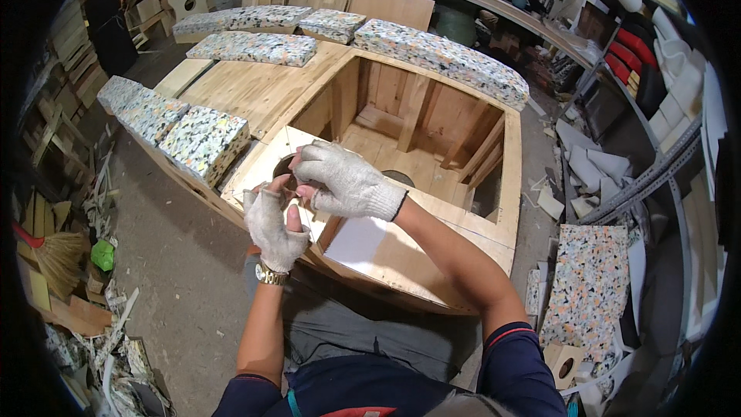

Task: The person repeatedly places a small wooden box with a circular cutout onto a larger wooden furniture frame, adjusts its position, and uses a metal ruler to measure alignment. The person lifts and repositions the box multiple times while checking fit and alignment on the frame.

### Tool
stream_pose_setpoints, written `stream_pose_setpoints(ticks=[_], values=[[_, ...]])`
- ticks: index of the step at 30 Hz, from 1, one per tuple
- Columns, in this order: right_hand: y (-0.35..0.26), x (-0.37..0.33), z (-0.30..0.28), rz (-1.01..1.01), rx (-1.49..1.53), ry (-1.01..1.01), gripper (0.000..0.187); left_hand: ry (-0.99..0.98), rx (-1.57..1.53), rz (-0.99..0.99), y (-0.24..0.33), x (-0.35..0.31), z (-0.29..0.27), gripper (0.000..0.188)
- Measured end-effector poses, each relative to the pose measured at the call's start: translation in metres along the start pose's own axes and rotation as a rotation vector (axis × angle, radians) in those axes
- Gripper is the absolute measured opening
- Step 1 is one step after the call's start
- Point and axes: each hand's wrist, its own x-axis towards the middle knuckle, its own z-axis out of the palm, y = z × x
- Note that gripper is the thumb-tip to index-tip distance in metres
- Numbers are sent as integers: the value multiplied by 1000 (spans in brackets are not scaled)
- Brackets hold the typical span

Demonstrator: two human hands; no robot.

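Head view: closest to us are our navy-blue sleeves with red trim (515, 359), then a gold-coloured metal watch (272, 274) on the left wrist. Our left hand (275, 228) and right hand (340, 181), both in off-white knit gloves (367, 191) with bare fingertips, meet beside a dark round hole (283, 167). Fingers on both are curled in, tips bunched together; honestly, we can't tell if they're pinching something small. That hole's in the top of a big pale wooden box frame (507, 162), right in front of us under our hands. Chunky multicoloured speckled foam blocks (440, 58) sit along its left and far edges. Way back, there's a long cluttered workbench (532, 23).
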Motion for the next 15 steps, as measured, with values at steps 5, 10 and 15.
stream_pose_setpoints(ticks=[5, 10, 15], values=[[10, -7, -19, 44, -144, -152, 27, 8, 15, 17, 0, 1, -3, 41], [29, -2, -27, 9, 53, -199, 22, 10, 33, 37, -3, 4, -4, 42], [19, 0, -23, 0, -77, -164, 18, -31, 47, 37, -4, 5, -4, 47]])
